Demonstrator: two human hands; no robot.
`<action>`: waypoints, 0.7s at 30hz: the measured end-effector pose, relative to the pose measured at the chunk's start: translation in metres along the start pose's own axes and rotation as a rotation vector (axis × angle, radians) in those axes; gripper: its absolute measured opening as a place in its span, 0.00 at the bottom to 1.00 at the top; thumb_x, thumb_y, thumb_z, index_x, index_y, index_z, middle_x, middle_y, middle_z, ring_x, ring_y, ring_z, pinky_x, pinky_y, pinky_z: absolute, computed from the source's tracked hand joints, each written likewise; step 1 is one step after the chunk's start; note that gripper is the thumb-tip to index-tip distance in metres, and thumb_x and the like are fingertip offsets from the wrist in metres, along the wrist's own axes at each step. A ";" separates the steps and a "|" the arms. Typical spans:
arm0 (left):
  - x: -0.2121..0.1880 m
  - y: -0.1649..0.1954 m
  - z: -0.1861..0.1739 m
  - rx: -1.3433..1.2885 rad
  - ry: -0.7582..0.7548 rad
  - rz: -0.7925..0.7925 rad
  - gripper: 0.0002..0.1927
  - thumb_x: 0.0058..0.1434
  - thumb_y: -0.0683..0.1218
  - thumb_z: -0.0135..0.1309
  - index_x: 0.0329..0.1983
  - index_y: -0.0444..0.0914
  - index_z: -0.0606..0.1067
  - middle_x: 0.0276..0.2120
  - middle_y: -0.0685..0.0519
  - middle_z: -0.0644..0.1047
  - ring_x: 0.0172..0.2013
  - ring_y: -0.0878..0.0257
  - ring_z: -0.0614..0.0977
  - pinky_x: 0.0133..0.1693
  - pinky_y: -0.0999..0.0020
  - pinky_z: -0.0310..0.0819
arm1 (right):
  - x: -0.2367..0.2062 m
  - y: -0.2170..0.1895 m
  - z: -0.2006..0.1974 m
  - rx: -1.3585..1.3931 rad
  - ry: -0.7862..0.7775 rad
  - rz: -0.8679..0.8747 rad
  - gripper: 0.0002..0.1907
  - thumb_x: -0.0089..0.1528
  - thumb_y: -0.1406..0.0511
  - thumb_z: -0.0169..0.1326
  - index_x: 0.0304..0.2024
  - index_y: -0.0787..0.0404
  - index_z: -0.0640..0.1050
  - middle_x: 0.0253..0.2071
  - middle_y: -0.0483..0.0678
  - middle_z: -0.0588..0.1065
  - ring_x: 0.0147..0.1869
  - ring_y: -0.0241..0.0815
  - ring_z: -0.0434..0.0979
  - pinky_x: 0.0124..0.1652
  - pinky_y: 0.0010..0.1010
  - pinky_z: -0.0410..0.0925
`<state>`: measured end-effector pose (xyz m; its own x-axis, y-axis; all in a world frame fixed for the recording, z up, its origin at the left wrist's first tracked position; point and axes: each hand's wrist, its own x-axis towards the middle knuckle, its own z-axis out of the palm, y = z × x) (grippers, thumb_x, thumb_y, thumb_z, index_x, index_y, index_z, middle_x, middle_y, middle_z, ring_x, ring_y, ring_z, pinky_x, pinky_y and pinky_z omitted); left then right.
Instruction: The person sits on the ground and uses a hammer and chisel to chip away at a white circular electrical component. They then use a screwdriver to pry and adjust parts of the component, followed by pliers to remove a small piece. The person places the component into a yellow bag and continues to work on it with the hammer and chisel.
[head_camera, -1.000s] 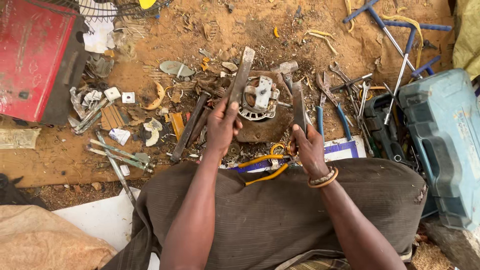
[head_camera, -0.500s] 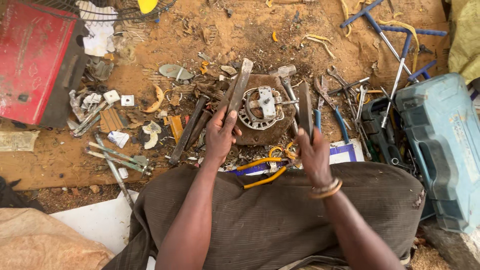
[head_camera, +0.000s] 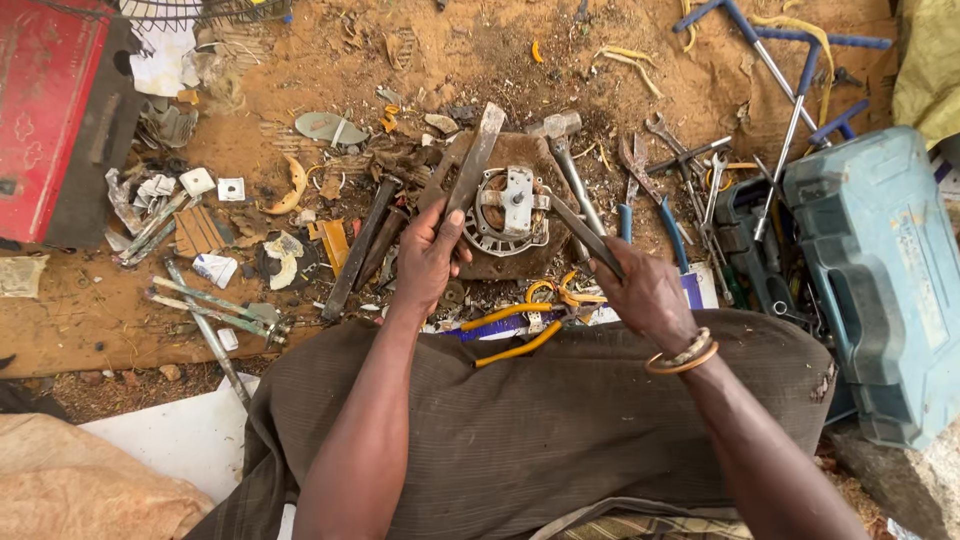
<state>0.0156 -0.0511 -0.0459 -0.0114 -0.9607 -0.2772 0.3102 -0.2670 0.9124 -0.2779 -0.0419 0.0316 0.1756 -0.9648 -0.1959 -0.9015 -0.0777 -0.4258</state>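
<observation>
**A:** So what's the grip here? Left hand (head_camera: 432, 255) is wrapped around the lower end of a long flat metal bar (head_camera: 472, 165), which slants up over the left edge of the round motor part (head_camera: 512, 212). Right hand (head_camera: 648, 292) is closed on a second flat bar (head_camera: 585, 235) that comes in from the right, its tip down by the ring's lower right rim.

**B:** Yeah, both fists are closed on bars, one per side. The motor part sits on a dark worn block (head_camera: 520, 265) right in front of the knees. If it's prying, I'd say keep both tips seated low against the rim and lever evenly, or the ring probably tips or skates off the block.

**A:** Looks like there's a pale bracket across the middle. I'd stay off that.

**B:** Agreed. Also there's a hammer (head_camera: 562, 140) lying just past the block, yellow-handled pliers (head_camera: 520, 330) by the lap, and spanners (head_camera: 690, 165) scattered right. Loose junk all round on the dirt, so I'd keep wrists low in case a bar slips.
</observation>
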 end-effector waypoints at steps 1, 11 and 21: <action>-0.001 0.002 0.002 0.023 0.024 0.026 0.28 0.68 0.60 0.53 0.64 0.38 0.74 0.30 0.59 0.75 0.25 0.73 0.79 0.19 0.80 0.69 | -0.003 -0.001 0.007 0.033 -0.022 0.077 0.13 0.70 0.59 0.50 0.42 0.62 0.77 0.16 0.40 0.66 0.15 0.31 0.64 0.15 0.28 0.59; -0.049 0.040 -0.003 0.612 0.021 0.466 0.17 0.67 0.55 0.55 0.49 0.41 0.83 0.36 0.51 0.87 0.20 0.68 0.80 0.19 0.76 0.75 | -0.065 -0.016 0.019 0.535 0.214 0.375 0.20 0.65 0.56 0.57 0.53 0.63 0.79 0.19 0.40 0.71 0.19 0.28 0.67 0.17 0.22 0.60; -0.060 0.010 0.017 1.112 -0.055 0.908 0.15 0.67 0.51 0.60 0.51 0.37 0.82 0.36 0.48 0.85 0.30 0.61 0.86 0.28 0.69 0.82 | -0.104 -0.030 -0.009 0.614 0.312 0.328 0.22 0.64 0.55 0.60 0.55 0.63 0.80 0.23 0.38 0.72 0.24 0.25 0.66 0.21 0.21 0.60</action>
<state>0.0032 0.0025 -0.0155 -0.2604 -0.8224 0.5058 -0.6600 0.5340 0.5284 -0.2729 0.0585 0.0721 -0.2655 -0.9477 -0.1773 -0.4901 0.2910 -0.8217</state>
